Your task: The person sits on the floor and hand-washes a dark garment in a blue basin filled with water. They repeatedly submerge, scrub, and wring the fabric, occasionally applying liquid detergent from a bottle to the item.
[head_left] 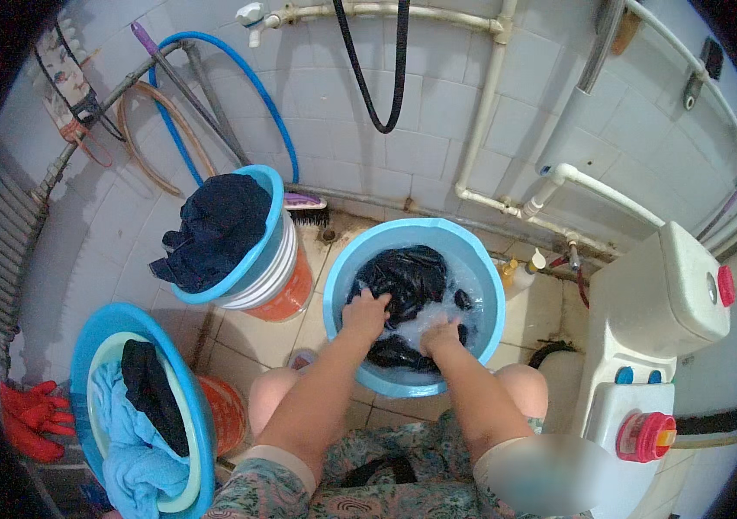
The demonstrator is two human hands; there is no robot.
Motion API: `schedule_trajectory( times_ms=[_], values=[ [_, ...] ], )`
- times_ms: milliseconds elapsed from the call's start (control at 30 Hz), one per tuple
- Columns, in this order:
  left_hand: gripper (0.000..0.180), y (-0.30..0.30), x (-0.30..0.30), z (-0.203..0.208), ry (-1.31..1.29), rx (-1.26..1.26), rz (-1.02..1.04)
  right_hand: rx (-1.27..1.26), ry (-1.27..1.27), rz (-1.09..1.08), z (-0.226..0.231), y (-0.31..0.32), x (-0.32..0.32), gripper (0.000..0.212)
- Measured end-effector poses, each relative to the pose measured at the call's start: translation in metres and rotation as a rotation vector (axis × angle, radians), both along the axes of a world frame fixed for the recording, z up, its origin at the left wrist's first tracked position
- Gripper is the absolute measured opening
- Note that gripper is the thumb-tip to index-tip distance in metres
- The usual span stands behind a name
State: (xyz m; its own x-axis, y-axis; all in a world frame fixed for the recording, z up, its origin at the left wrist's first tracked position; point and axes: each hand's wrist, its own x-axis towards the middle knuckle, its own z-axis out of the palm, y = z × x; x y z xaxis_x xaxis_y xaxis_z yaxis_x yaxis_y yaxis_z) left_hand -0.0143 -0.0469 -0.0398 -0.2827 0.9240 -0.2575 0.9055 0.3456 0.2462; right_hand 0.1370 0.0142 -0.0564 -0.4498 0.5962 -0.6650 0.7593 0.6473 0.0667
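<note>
We record black cloth (405, 275) amid whitish suds (422, 325) in a light-blue basin (329, 307), navy cloth (223, 223) in a second blue basin (272, 184), and a sky-blue towel (139, 463) with a black garment (152, 389) in a pale mint basin (196, 432) nested in a brighter blue tub (113, 317). We log an orange bucket (286, 290) with white bands, a blue hose (277, 117), red gloves (35, 419) and a purple brush (303, 200) with black bristles. We see teal-and-pink patterned clothing (342, 448), its cuffs (286, 463) cream
</note>
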Motion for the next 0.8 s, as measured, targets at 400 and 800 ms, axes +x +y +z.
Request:
schedule_trajectory(
  times_ms=[400, 800],
  values=[
    [0.039, 0.023, 0.010, 0.048, -1.171, 0.259, 0.357, 0.208, 0.414, -0.159, -0.045, 0.011, 0.034, 0.049],
    [0.038, 0.001, -0.027, 0.121, -2.192, 0.603, 0.621, -0.804, 1.620, -1.267, 0.061, 0.031, 0.027, 0.060]
  ],
)
